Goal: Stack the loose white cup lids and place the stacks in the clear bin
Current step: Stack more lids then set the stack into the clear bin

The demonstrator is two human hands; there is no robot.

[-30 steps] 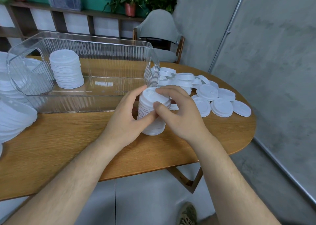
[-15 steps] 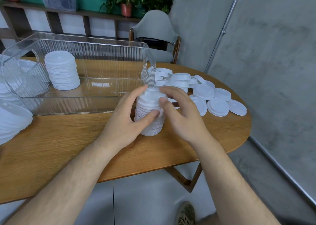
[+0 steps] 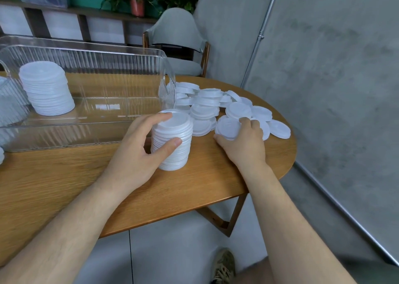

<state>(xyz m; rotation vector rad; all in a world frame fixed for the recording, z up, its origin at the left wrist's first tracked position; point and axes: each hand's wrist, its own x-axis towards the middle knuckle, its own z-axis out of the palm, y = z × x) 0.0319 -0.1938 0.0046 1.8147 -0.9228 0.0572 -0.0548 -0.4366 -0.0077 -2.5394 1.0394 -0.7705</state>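
Observation:
A tall stack of white lids (image 3: pixel 174 141) stands on the wooden table (image 3: pixel 64 175) just in front of the clear bin (image 3: pixel 86 130). My left hand (image 3: pixel 138 149) grips this stack, thumb on its side and fingers over its top edge. My right hand (image 3: pixel 244 141) pinches a loose white lid (image 3: pixel 227 127), tilted up off the table, at the near edge of the loose lid pile (image 3: pixel 207 104). Inside the bin, at its left end, stands another stack of lids (image 3: pixel 47 89).
More white lids lie at the far left, partly behind the bin's wall (image 3: pixel 8 104). The table's rounded right end (image 3: pixel 289 154) drops off just past the pile. A grey chair (image 3: pixel 179 44) stands behind the table, and a concrete wall rises at the right.
My right hand has left the stack and moved right to the loose pile, where it picks up one lid. My left hand stays on the stack. The view has shifted right.

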